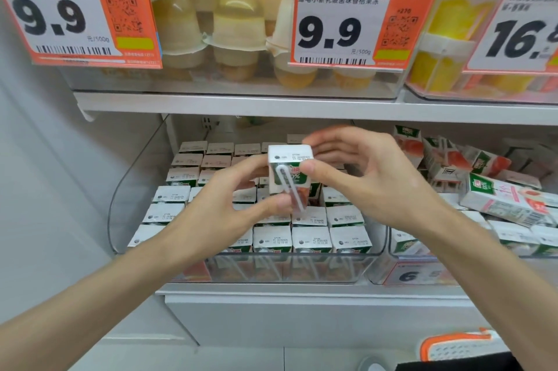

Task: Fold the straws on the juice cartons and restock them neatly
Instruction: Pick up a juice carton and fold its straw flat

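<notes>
Far left on the upper shelf (pixel 229 105) hangs an orange price tag (pixel 60 14) reading 9.9, with pale jelly cups (pixel 235 26) stacked in a clear box behind it. Below, a clear bin (pixel 136 165) on the lower shelf holds neat rows of upright cartons (pixel 311 237), white tops showing. Above those rows the person's left hand (pixel 229 204) grips the juice carton (pixel 290 165) from its left side, thumb low on the front. The carton is held upright in the air over the bin, and a white straw (pixel 285 186), bent into a narrow loop, lies slanted across its front face. The right hand (pixel 362 177) holds the same carton from the right, thumb pressed on the upper front and fingers curled behind the top. Further right, a second bin (pixel 392 250) holds loose cartons (pixel 501 203) lying tipped and jumbled. Above them is a tag (pixel 519 32) starting 16.
</notes>
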`<action>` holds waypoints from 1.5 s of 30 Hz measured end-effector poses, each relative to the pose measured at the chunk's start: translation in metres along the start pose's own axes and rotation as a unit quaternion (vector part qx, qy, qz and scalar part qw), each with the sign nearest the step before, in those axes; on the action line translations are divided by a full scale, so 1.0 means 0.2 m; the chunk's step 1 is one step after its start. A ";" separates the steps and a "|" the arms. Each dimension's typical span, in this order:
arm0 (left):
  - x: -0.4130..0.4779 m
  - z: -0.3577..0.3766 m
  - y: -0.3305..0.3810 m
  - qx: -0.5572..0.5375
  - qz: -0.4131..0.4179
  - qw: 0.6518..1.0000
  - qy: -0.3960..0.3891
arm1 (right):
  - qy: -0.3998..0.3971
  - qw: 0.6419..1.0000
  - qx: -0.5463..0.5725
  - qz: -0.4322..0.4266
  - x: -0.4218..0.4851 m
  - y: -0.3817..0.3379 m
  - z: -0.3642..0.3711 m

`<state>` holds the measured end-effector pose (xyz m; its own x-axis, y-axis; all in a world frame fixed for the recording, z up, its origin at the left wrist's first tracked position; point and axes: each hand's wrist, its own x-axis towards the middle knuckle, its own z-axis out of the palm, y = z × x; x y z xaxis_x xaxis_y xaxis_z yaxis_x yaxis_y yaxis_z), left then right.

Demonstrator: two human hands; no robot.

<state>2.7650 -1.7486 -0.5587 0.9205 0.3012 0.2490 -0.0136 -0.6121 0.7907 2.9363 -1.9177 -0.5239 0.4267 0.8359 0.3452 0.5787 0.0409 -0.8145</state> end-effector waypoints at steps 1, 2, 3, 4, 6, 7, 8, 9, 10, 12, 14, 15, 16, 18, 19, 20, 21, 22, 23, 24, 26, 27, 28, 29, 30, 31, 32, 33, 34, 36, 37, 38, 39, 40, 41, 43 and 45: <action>-0.01 0.00 0.02 -0.033 -0.003 0.999 0.011 | 0.006 1.000 0.026 0.006 -0.02 -0.02 0.03; -0.02 -0.01 0.03 -0.063 -0.014 0.998 0.019 | 0.013 0.999 0.050 0.017 -0.04 -0.03 0.05; -0.04 -0.02 0.05 -0.087 -0.027 0.996 0.021 | 0.021 0.997 0.072 0.032 -0.06 -0.04 0.07; -0.06 -0.03 0.06 -0.106 -0.041 0.993 0.020 | 0.026 0.994 0.090 0.051 -0.09 -0.05 0.09; -0.09 -0.04 0.07 -0.136 -0.071 0.988 0.019 | 0.027 0.991 0.097 0.093 -0.14 -0.05 0.13; -0.11 -0.05 0.07 -0.151 -0.086 0.985 0.020 | 0.025 0.988 0.095 0.115 -0.17 -0.05 0.14; -0.12 -0.05 0.07 -0.165 -0.101 0.981 0.020 | 0.020 0.985 0.099 0.138 -0.20 -0.05 0.16; -0.13 -0.06 0.07 -0.181 -0.116 0.977 0.017 | 0.014 0.982 0.106 0.158 -0.22 -0.05 0.18; -0.14 -0.06 0.07 -0.197 -0.129 0.972 0.010 | 0.010 0.979 0.113 0.172 -0.23 -0.05 0.20; -0.17 -0.07 0.06 -0.237 -0.152 0.959 -0.005 | 0.015 0.974 0.126 0.189 -0.24 -0.06 0.24; -0.19 -0.07 0.04 -0.269 -0.163 0.949 -0.017 | 0.034 0.970 0.141 0.197 -0.23 -0.06 0.26; -0.19 -0.07 0.03 -0.278 -0.164 0.946 -0.020 | 0.041 0.968 0.147 0.199 -0.22 -0.07 0.26; -0.20 -0.08 0.01 -0.281 -0.162 0.946 -0.023 | 0.041 0.967 0.150 0.202 -0.22 -0.07 0.27; -0.21 -0.10 -0.01 -0.279 -0.160 0.946 -0.031 | 0.029 0.966 0.152 0.206 -0.21 -0.07 0.29; -0.22 -0.11 -0.02 -0.280 -0.159 0.946 -0.038 | 0.025 0.966 0.154 0.206 -0.21 -0.08 0.30; -0.23 -0.12 -0.03 -0.284 -0.158 0.945 -0.047 | 0.022 0.966 0.155 0.204 -0.21 -0.09 0.31; -0.24 -0.13 -0.04 -0.290 -0.157 0.942 -0.053 | 0.019 0.967 0.157 0.201 -0.20 -0.09 0.32; -0.25 -0.14 -0.05 -0.296 -0.158 0.940 -0.055 | 0.015 0.967 0.160 0.199 -0.20 -0.10 0.33; -0.26 -0.14 -0.06 -0.303 -0.158 0.938 -0.053 | 0.012 0.967 0.165 0.196 -0.20 -0.10 0.34; -0.27 -0.15 -0.06 -0.312 -0.157 0.936 -0.049 | 0.010 0.966 0.170 0.195 -0.20 -0.11 0.35; -0.28 -0.14 -0.06 -0.335 -0.158 0.928 -0.046 | 0.010 0.964 0.181 0.193 -0.21 -0.11 0.36; -0.29 -0.14 -0.06 -0.354 -0.160 0.920 -0.047 | 0.013 0.964 0.185 0.192 -0.22 -0.12 0.37; -0.30 -0.13 -0.05 -0.376 -0.166 0.911 -0.047 | 0.017 0.963 0.189 0.191 -0.23 -0.12 0.38; -0.30 -0.12 -0.05 -0.395 -0.170 0.902 -0.047 | 0.023 0.962 0.194 0.191 -0.24 -0.12 0.40; -0.31 -0.11 -0.05 -0.409 -0.172 0.895 -0.047 | 0.030 0.961 0.199 0.189 -0.25 -0.13 0.41; -0.31 -0.11 -0.04 -0.419 -0.174 0.890 -0.047 | 0.035 0.961 0.202 0.188 -0.25 -0.13 0.41; -0.31 -0.11 -0.04 -0.427 -0.177 0.885 -0.048 | 0.038 0.961 0.204 0.184 -0.26 -0.14 0.42; -0.31 -0.11 -0.04 -0.432 -0.178 0.883 -0.052 | 0.040 0.961 0.205 0.180 -0.26 -0.14 0.42; -0.31 -0.12 -0.04 -0.435 -0.177 0.881 -0.060 | 0.041 0.962 0.206 0.176 -0.27 -0.14 0.42; -0.31 -0.12 -0.03 -0.441 -0.173 0.877 -0.078 | 0.046 0.963 0.204 0.171 -0.27 -0.15 0.41; -0.31 -0.12 -0.03 -0.443 -0.172 0.876 -0.085 | 0.050 0.963 0.201 0.171 -0.27 -0.15 0.41; -0.31 -0.11 -0.02 -0.445 -0.172 0.874 -0.087 | 0.054 0.964 0.197 0.172 -0.27 -0.15 0.41; -0.30 -0.11 -0.02 -0.447 -0.172 0.874 -0.087 | 0.058 0.964 0.191 0.174 -0.27 -0.15 0.41; -0.30 -0.11 -0.02 -0.450 -0.171 0.872 -0.085 | 0.059 0.965 0.184 0.177 -0.27 -0.15 0.41; -0.30 -0.10 -0.01 -0.453 -0.170 0.871 -0.082 | 0.060 0.965 0.178 0.181 -0.27 -0.15 0.41; -0.29 -0.10 -0.01 -0.458 -0.166 0.870 -0.079 | 0.065 0.966 0.171 0.184 -0.26 -0.15 0.41; -0.29 -0.09 -0.01 -0.463 -0.161 0.868 -0.082 | 0.070 0.965 0.170 0.186 -0.26 -0.14 0.41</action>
<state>2.7049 -1.7514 -0.5637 0.9767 0.1939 -0.0915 0.0164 0.3581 0.9336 2.8405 -1.9163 -0.5574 0.6644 0.7464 0.0394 0.1157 -0.0506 -0.9920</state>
